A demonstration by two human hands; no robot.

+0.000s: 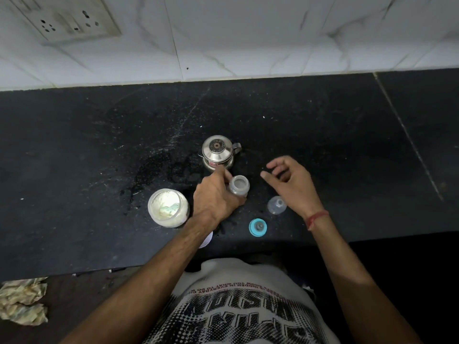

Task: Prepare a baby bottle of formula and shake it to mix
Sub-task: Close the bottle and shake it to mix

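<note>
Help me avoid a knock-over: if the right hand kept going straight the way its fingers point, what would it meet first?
The right hand hovers open, fingers pointing left. First in line is probably the open baby bottle that the left hand grips; height is unclear, so it might pass above.

Bottle [239, 186] upright on the surface [74, 150], mouth uncovered, with the left hand [215, 198] touching its left side. Directly behind the bottle sits the lidded metal pot [218, 152], handle pointing right. To the left of the hand, the powder jar [168, 207] stands open with a scoop [169, 210] lying in it. Right of the bottle and a little nearer the front edge sits the dome cap [277, 205]; nearer still, the nipple ring [258, 227]. The right hand [289, 178] hovers above the surface, right of the bottle, behind the cap. A wall [248, 36] rises behind the surface.
</note>
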